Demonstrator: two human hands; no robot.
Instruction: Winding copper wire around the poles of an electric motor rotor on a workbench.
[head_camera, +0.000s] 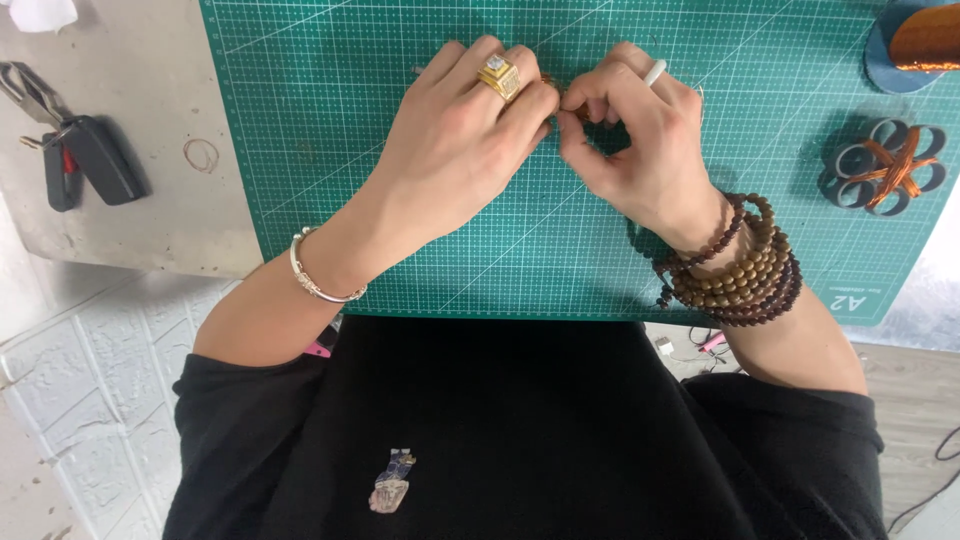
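My left hand (470, 130) and my right hand (640, 140) meet fingertip to fingertip over a green cutting mat (400, 230). Between the fingertips a small piece of thin copper-coloured wire (562, 92) is pinched; most of it is hidden by the fingers. A gold ring sits on my left hand, with a silver bangle (318, 278) at that wrist. My right hand wears a white ring, and wooden bead bracelets (735, 268) wrap its wrist.
A flower shape of dark loops bound with copper wire (888, 165) lies on the mat at the right. A copper wire spool on a blue disc (915, 40) sits at the top right. Keys with a black fob (75, 150) and a small wire ring (200, 155) rest on the grey tabletop, left.
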